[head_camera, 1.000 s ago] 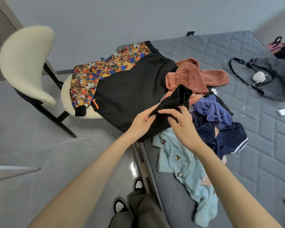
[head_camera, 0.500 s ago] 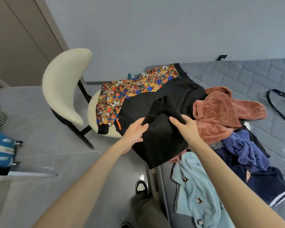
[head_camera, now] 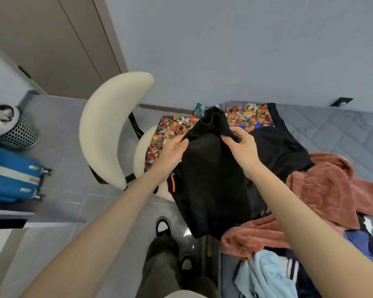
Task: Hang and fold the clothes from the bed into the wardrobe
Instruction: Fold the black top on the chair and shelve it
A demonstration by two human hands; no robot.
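A black turtleneck top (head_camera: 211, 181) hangs in the air in front of me, collar up. My left hand (head_camera: 173, 151) grips its left shoulder and my right hand (head_camera: 243, 147) pinches its right shoulder. Behind it a black garment with colourful printed sleeves (head_camera: 284, 151) lies across the corner of the grey quilted bed (head_camera: 336, 134) and the chair seat. A rust-coloured fleece top (head_camera: 325, 190), a light blue garment (head_camera: 265, 276) and dark blue clothes (head_camera: 357, 239) lie in a heap on the bed at lower right. Brown wardrobe doors (head_camera: 58, 39) stand closed at upper left.
A cream chair (head_camera: 108, 125) with black legs stands against the bed corner. A blue suitcase (head_camera: 9, 179) and a perforated bin (head_camera: 19, 132) sit on the floor at left. My feet (head_camera: 163, 226) stand on grey tiles beside the bed frame.
Both hands lifted the black top higher off the pile and shifted to its shoulders, so it now hangs open. My view swung left and up, bringing the wardrobe doors and suitcase into sight.
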